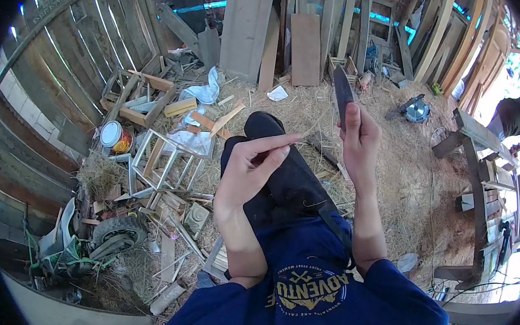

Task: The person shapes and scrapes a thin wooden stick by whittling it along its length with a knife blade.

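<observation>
Sits with bent knees in a rough timber shed, above a brown floor covered in pale straw (398,212). Has on the left a wall of upright, weathered grey-brown planks (59,50), lit through narrow gaps. Faces tall boards leaning at the back, among them a plain brown rectangular wooden panel (305,52). Has scattered scrap wood on the left side, around a white slatted wooden frame (176,146), with a round white-lidded bucket with a red and yellow label (113,137) just beyond it and a black knobbly rubber tyre (119,233) nearer. Has, farther off to the right, a silver and dark power tool (416,109) on the straw and a heavy grey-brown timber frame (476,170) near the bright opening. Shares the space with a person in dark clothing (516,116), partly seen at the right edge. Raises the right hand (360,139) ahead of the right knee, closed around a dark, flat, pointed blade (343,89), with tip up and thumb laid along it. Bends the left hand (251,166) inward over the thighs, index finger and thumb extended close together toward the blade, well apart from it; cannot tell whether pinching anything.
</observation>
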### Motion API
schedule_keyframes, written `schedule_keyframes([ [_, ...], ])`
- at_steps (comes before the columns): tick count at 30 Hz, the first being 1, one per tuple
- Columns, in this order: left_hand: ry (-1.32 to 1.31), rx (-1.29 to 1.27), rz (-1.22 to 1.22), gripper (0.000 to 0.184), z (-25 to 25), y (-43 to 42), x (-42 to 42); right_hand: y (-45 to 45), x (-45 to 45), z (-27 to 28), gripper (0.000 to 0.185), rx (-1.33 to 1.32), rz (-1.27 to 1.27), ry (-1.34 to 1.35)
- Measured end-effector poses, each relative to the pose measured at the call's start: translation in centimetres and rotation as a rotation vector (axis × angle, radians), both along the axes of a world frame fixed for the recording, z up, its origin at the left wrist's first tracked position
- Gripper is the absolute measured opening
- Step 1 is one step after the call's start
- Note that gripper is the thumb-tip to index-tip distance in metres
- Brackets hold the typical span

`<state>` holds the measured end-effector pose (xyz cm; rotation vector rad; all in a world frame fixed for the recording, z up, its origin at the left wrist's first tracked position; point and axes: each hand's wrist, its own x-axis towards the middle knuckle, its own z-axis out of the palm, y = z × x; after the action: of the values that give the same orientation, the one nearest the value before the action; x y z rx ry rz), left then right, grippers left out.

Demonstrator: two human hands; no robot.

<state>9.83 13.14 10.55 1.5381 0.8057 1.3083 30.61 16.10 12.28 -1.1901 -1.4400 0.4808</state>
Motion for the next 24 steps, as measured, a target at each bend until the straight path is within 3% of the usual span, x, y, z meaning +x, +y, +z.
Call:
schedule_keyframes([
  [11, -0.020, -0.038, 0.042, 0.026, -0.2, 0.1, 0.1, -0.9, -1.4, 0.5, 0.041, 0.022, 0.030, -0.165],
  [15, -0.019, -0.045, 0.029, 0.026, 0.3, -0.1, 0.2, 0.0, -0.4, -0.1, 0.038, -0.002, 0.048, -0.029],
  [18, 0.006, -0.053, 0.042, 0.026, 0.8, -0.4, 0.4, -0.7, -1.0, 0.0, 0.039, 0.011, 0.019, -0.165],
  [24, 0.035, -0.045, 0.014, 0.026, 0.1, 0.1, 0.2, 0.3, 0.2, 0.0, 0.040, -0.025, 0.042, -0.079],
])
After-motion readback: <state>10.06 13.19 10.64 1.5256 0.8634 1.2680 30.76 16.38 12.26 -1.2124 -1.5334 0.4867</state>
